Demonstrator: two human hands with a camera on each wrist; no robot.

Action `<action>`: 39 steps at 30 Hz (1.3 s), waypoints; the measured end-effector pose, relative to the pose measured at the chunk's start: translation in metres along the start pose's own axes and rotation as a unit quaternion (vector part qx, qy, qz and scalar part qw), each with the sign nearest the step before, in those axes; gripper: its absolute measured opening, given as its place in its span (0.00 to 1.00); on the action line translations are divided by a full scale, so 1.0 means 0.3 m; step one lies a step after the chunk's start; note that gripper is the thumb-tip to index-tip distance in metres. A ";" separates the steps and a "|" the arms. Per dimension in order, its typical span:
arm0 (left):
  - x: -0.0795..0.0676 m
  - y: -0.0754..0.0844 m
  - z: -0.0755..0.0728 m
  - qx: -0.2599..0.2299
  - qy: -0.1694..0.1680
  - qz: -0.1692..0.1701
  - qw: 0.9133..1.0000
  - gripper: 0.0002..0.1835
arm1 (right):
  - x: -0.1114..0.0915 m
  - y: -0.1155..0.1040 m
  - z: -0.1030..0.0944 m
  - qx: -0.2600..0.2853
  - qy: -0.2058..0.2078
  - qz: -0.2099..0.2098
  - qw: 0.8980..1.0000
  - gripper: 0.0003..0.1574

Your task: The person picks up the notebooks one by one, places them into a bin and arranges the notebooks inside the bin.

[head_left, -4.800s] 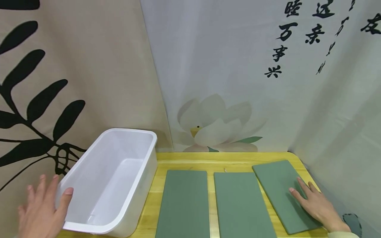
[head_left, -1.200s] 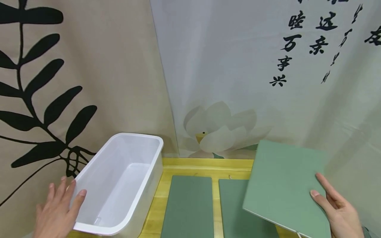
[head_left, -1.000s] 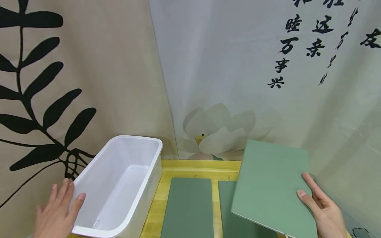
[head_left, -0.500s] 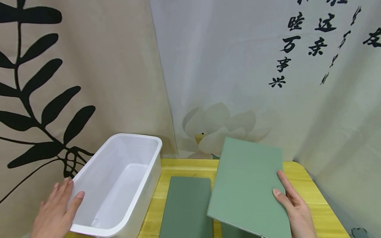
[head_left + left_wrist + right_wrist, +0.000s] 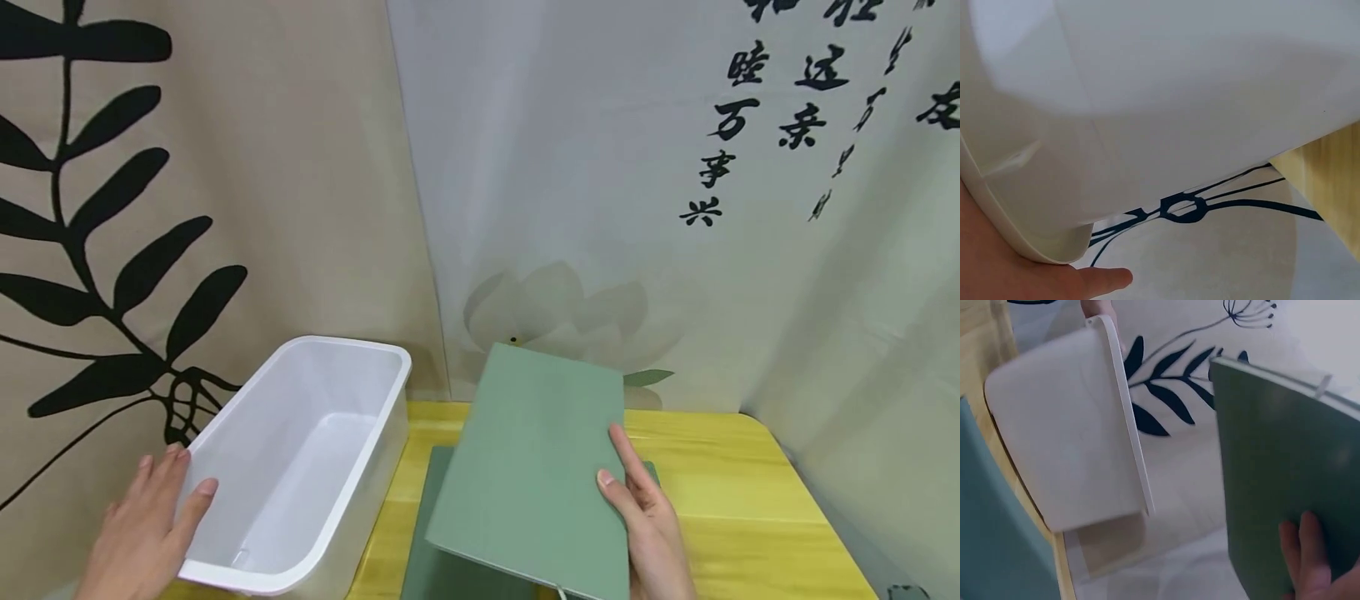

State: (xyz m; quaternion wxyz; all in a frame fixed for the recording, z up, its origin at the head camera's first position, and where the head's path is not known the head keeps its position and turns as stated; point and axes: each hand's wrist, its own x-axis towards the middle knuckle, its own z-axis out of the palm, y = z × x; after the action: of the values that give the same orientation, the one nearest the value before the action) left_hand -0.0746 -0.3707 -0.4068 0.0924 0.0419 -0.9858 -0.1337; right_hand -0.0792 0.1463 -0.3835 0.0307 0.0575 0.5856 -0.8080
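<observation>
The right hand (image 5: 652, 525) is carrying a green hardcover notebook (image 5: 532, 467) leftward: half a second ago it was hanging farther right, over the middle of the yellow wooden table (image 5: 735, 500), and now it is hovering above the two notebooks lying there. It is covering most of the left-hand notebook (image 5: 468, 583) and leaving only a small corner of the other one (image 5: 652, 472) showing past the right hand. This shift is bringing the carried notebook near the white plastic bin (image 5: 386, 417), which seems to make this the middle of a transfer across the table; the two are staying apart in the head view. The left hand (image 5: 142, 525) is keeping its place, its fingers lying nearly straight along the bin's near-left rim, curling round nothing. The right hand is pinching the notebook by its right edge, thumb on the face toward the head camera, fingers (image 5: 1313, 550) pressing the opposite cover, the gap filled by the notebook's thickness. The notebook is looking plain, flat and matt, paler on the face seen from above; it is tilting, its pages are showing as a pale edge, and a thin ribbon (image 5: 561, 592) is poking from its lower edge.
</observation>
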 end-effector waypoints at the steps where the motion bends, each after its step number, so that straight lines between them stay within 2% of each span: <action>1: -0.001 0.002 0.000 0.001 -0.002 -0.002 1.000 0.40 | 0.004 0.007 0.019 -0.002 -0.003 -0.006 1.000 0.38; 5: 0.000 0.002 0.002 0.000 0.005 -0.004 1.000 0.40 | 0.024 0.034 0.100 -0.015 -0.019 -0.031 0.999 0.39; 7: -0.001 -0.001 0.003 -0.002 0.005 -0.003 1.000 0.40 | 0.031 0.054 0.142 0.003 -0.036 -0.033 0.999 0.39; 14: -0.016 -0.012 0.020 -0.003 -0.084 -0.025 0.996 0.42 | 0.029 0.111 0.248 0.026 -0.130 -0.025 0.991 0.39; 19: 0.002 -0.015 0.014 0.002 -0.063 -0.013 0.998 0.40 | 0.043 0.128 0.332 0.048 -0.162 -0.006 0.986 0.37; 25: -0.001 -0.018 0.021 0.016 -0.030 -0.015 0.999 0.40 | 0.060 0.136 0.432 0.067 -0.154 0.004 0.986 0.35; 28: 0.003 -0.027 0.024 0.018 -0.026 -0.019 0.999 0.40 | 0.073 0.142 0.476 0.067 -0.144 0.005 0.987 0.35; 35: 0.007 -0.051 0.029 0.024 -0.067 -0.020 0.997 0.41 | 0.093 0.180 0.560 0.081 -0.138 0.008 0.987 0.37; 39: 0.008 -0.051 0.026 0.029 -0.055 -0.004 0.998 0.38 | 0.100 0.206 0.611 0.093 -0.135 0.004 0.986 0.39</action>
State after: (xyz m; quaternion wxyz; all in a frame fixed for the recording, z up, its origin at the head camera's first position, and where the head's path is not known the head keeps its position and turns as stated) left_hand -0.0776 -0.3837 -0.4179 0.0358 0.0413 -0.9926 -0.1081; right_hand -0.1121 -0.0465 -0.3893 0.1077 -0.0472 0.4981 -0.8591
